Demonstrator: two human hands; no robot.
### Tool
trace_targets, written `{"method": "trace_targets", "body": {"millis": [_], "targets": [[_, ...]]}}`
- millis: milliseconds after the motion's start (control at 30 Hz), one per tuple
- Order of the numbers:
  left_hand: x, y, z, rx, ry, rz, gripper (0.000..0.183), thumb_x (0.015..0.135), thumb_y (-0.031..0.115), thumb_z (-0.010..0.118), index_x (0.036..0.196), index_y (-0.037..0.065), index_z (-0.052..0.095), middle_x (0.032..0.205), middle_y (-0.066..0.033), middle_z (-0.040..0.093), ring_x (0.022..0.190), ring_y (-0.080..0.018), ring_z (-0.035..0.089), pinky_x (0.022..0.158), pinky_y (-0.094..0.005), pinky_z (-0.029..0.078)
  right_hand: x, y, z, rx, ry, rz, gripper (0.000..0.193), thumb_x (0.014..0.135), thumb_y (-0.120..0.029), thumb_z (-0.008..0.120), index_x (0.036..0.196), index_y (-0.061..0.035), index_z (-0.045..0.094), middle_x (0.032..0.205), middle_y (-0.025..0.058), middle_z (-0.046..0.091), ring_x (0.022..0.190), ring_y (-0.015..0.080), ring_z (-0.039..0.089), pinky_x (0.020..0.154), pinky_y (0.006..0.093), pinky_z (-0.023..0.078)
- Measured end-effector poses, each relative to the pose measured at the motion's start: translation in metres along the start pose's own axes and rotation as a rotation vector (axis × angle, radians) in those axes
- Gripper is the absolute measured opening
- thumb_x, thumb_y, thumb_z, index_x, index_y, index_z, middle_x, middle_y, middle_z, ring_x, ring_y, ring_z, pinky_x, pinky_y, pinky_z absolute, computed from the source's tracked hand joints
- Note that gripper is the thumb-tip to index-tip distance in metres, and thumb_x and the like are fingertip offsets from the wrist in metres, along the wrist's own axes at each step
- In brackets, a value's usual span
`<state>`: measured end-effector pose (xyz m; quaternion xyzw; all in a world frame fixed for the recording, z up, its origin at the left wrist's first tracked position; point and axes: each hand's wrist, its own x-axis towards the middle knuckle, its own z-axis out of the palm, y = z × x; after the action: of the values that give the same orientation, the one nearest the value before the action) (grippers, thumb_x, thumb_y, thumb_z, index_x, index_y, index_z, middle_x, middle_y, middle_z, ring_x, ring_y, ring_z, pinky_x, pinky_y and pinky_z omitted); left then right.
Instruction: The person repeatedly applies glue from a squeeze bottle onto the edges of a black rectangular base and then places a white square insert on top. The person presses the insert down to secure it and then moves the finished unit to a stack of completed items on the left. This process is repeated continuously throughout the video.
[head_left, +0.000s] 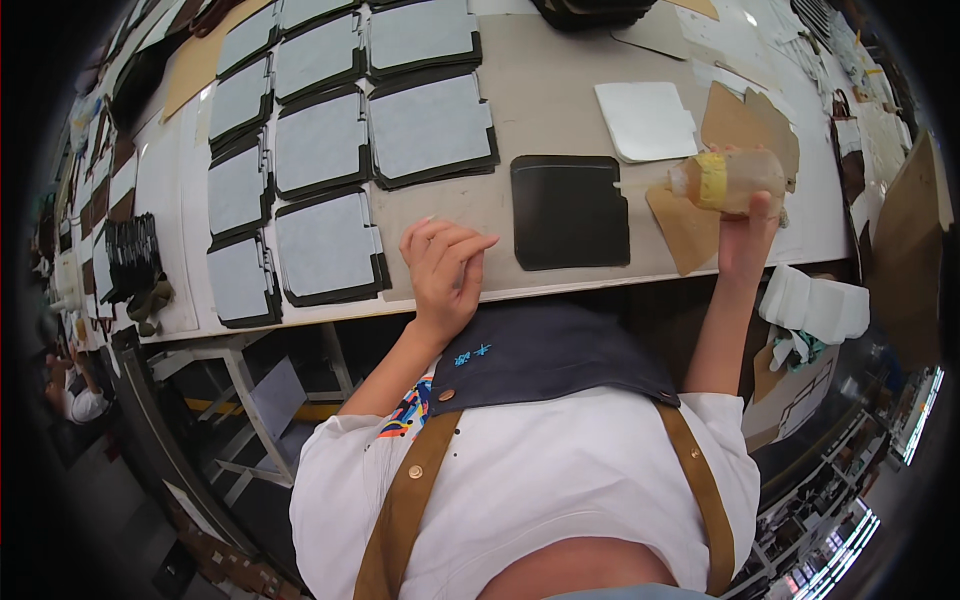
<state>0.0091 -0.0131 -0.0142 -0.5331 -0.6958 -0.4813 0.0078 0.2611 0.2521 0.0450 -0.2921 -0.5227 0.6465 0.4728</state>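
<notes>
A clear squeeze bottle with yellowish liquid and a yellow band lies tilted sideways in my right hand, whose fingers wrap round it. Its thin nozzle points left, over or beside the right edge of a black square panel; whether it touches is unclear. That panel lies flat near the table's front edge. To its left, my left hand hovers with loosely bent fingers and nothing in it. Beyond that hand, rows of black-edged panels with pale grey faces lie in overlapping stacks.
A white stack of sheets lies behind the bottle, beside brown card pieces. Something black sits at the far edge of view. Black strips lie at the left. A white bundle is below the table's right edge.
</notes>
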Motion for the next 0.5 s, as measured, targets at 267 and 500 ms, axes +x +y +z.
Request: {"method": "trace_targets", "body": {"millis": [267,500], "targets": [[0.004,0.003,0.001,0.024,-0.002,0.023,0.021,0.084,-0.002,0.067,0.101,0.010,0.073,0.093,-0.0044,0.067,0.094,-0.0255,0.060,0.105,-0.0464,0.037,0.016,0.010,-0.004,-0.211,-0.029,-0.139,0.077,0.085,-0.034,0.085,0.144,-0.0056,0.044,0.134,0.0168,0.060,0.128,0.0279,0.059,0.111,0.0414,0.046],[0.002,0.003,0.002,0.026,0.000,0.010,0.024,0.082,-0.001,0.070,0.101,0.012,0.074,0.092,-0.0021,0.066,0.094,-0.0241,0.060,0.105,-0.0454,0.035,0.021,0.013,0.001,-0.254,-0.072,-0.140,0.076,0.082,-0.034,0.087,0.141,-0.0070,0.048,0.125,0.0134,0.066,0.121,0.0256,0.064,0.108,0.0394,0.049]]}}
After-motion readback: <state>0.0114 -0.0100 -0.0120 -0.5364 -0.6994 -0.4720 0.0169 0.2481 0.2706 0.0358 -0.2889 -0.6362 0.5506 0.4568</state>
